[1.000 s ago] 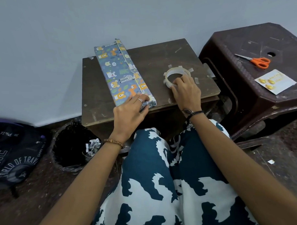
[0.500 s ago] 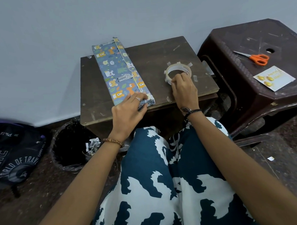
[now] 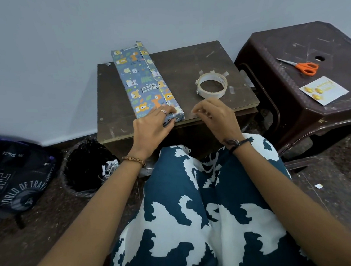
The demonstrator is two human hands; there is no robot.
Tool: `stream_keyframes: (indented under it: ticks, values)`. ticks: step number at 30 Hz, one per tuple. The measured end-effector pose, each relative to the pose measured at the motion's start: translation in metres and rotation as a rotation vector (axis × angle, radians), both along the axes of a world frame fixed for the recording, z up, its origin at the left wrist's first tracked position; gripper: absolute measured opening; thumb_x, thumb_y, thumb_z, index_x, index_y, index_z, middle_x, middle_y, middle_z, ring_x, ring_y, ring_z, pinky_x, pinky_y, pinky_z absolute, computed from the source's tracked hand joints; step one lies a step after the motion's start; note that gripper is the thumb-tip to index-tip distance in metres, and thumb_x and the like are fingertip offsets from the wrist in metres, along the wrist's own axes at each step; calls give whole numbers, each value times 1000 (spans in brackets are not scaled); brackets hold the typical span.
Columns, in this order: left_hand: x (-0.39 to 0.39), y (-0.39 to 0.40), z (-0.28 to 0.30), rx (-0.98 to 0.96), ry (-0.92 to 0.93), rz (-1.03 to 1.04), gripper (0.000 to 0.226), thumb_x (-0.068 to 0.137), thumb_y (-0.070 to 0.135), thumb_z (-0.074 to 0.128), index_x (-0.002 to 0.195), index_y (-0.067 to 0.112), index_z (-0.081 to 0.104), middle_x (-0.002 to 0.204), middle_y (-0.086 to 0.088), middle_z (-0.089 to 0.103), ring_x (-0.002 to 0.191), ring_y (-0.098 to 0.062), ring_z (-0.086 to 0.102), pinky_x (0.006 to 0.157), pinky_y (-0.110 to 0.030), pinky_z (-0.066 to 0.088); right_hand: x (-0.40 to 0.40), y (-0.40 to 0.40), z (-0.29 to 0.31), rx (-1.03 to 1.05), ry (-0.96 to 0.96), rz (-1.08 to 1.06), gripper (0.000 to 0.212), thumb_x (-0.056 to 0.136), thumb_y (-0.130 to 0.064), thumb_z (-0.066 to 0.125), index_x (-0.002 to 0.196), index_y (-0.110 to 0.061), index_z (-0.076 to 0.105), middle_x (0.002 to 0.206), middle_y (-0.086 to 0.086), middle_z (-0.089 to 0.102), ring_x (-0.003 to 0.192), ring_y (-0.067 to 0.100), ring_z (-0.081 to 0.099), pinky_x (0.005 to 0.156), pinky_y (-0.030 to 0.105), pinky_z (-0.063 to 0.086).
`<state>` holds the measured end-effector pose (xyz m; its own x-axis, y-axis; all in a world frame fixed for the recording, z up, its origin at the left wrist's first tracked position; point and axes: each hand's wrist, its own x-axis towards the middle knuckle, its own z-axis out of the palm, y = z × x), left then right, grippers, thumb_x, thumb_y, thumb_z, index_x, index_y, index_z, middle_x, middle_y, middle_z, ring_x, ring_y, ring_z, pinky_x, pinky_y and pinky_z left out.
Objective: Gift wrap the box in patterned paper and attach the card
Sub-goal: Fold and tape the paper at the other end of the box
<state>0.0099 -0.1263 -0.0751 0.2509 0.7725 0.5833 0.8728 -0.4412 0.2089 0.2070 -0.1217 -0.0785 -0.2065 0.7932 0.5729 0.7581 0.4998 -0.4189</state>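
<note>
Two hands work the box's near end at the table's six o'clock edge: left hand presses the folded flap shut; right hand has left the tape roll at one o'clock, fingertips seemingly pinching a strip, ready to seal.

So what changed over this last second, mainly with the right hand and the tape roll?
The right hand left the tape roll and drew back toward the wrapped box, fingertips pinched, probably on a tape piece, though that is unclear. The left hand kept pressing the box's near-end fold. Roll, scissors and card stayed put.
</note>
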Motion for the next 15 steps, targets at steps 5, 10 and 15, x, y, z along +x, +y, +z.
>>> stream_keyframes:
  ticks: [5, 10, 15]
  values:
    - [-3, 2, -2, 25, 1, -27, 15, 79, 26, 69, 93, 25, 65, 95, 14, 69, 87, -6, 47, 43, -18, 37, -10, -4, -5, 22, -73, 150, 13, 81, -15, 69, 93, -17, 65, 80, 0, 64, 70, 16, 57, 53, 32, 50]
    - [-6, 4, -1, -39, -5, -35, 22, 83, 37, 51, 99, 28, 63, 95, 14, 69, 68, -8, 64, 44, -24, 44, -28, -1, -13, 24, -22, 131, 44, 79, -17, 68, 109, -23, 36, 79, 4, 68, 65, 24, 62, 57, 35, 52]
    - [-7, 4, 0, -25, -14, -52, 19, 81, 33, 58, 99, 28, 62, 93, 13, 70, 71, -11, 66, 45, -27, 48, -34, 2, -21, 144, -38, 89, 50, 75, -10, 74, 110, -19, 38, 77, 4, 70, 65, 25, 64, 61, 34, 52]
